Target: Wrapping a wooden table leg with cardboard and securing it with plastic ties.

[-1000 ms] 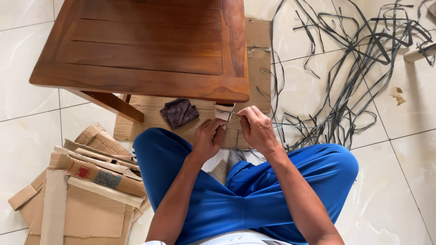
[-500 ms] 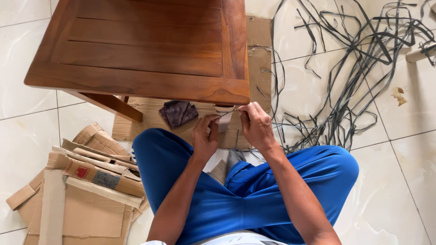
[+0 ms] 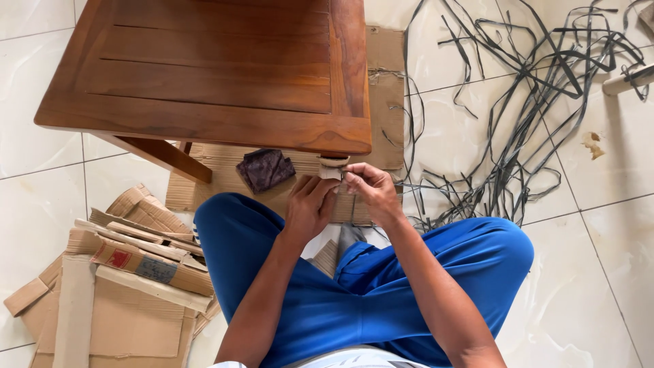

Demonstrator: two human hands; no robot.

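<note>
We look down from a head camera at a person in blue trousers [image 3: 381, 300] sitting cross-legged on a white tiled floor [image 3: 599, 272]. Both bare hands meet just under the near right corner of a brown slatted wooden table [image 3: 204, 75]. There a small pale piece of cardboard padding [image 3: 332, 167] sits against the table's leg. Our left hand [image 3: 310, 204] has its fingers closed around the lower part of that padding. Our right hand [image 3: 368, 187] is closed in a pinch at the padding's right edge; we cannot tell what it pinches. A flat sheet of brown corrugated cardboard [image 3: 385, 88] lies on the floor beneath the table, and a dark crumpled cloth [image 3: 266, 169] rests on it just left of the hands. A pile of torn brown cardboard scraps [image 3: 116, 272] lies at the lower left of the floor. A tangle of loose dark grey plastic straps [image 3: 524, 102] spreads across the floor to the right
</note>
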